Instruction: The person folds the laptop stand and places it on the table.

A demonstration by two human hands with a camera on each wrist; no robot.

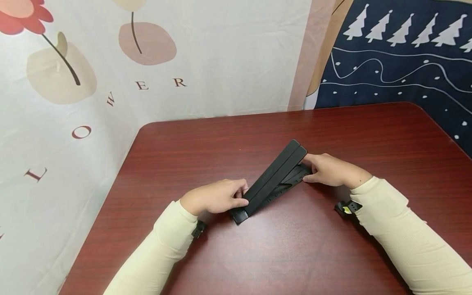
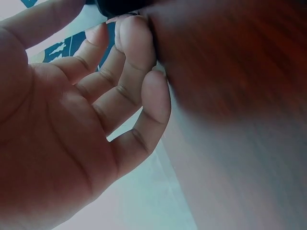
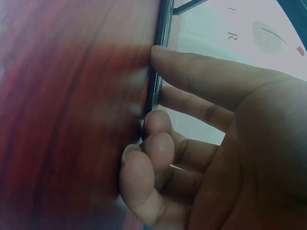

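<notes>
A long black folding stand (image 1: 274, 174) lies diagonally on the table, its upper panel raised at an angle over a slotted base (image 1: 291, 180). A thin strut shows between the two parts, which meet at the near left end. My left hand (image 1: 221, 196) pinches that end, thumb on the near side and fingers behind. In the left wrist view only a dark bit of the stand (image 2: 117, 5) shows at the top. At the far right end my right hand (image 1: 328, 169) pinches the base, its thumb at the edge (image 3: 154, 91) and its other fingers curled close to the tabletop.
The reddish-brown wooden table (image 1: 191, 147) has rounded far corners. Behind it hangs a white cloth (image 1: 236, 57) with flowers and letters, and a dark blue cloth (image 1: 398, 69) with white trees. Black straps (image 1: 199, 228) sit at both wrists.
</notes>
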